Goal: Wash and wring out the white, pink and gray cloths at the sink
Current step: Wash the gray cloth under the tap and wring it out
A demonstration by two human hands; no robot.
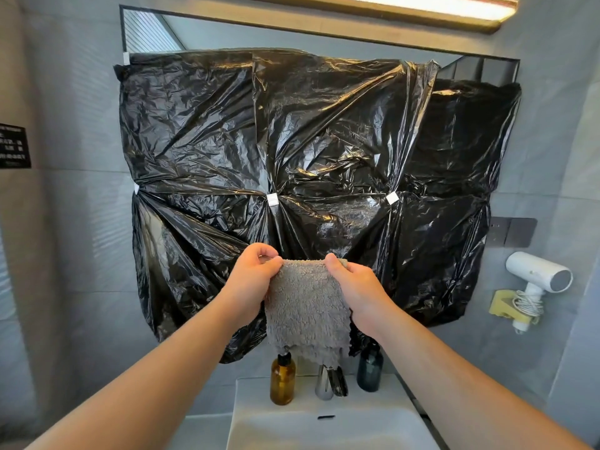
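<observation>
Sink (324, 433), near; above it, gray cloth (308, 306) hanging, top corners pinched by fingers (259, 251) of left hand (253, 280) and right hand (357, 287).

Grey tiled walls (81, 222) frame a mirror (259, 30) covered in taped black plastic sheets (292, 141). A light strip (422, 8) glows above it, and a white hair dryer (539, 276) hangs to its right.

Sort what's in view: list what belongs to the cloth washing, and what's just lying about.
Job in hand: gray cloth, pinched at its top corners by the left hand and right hand; sink; tap.
Lying about: amber bottle; dark bottle; hair dryer; black plastic sheeting over the mirror.
</observation>
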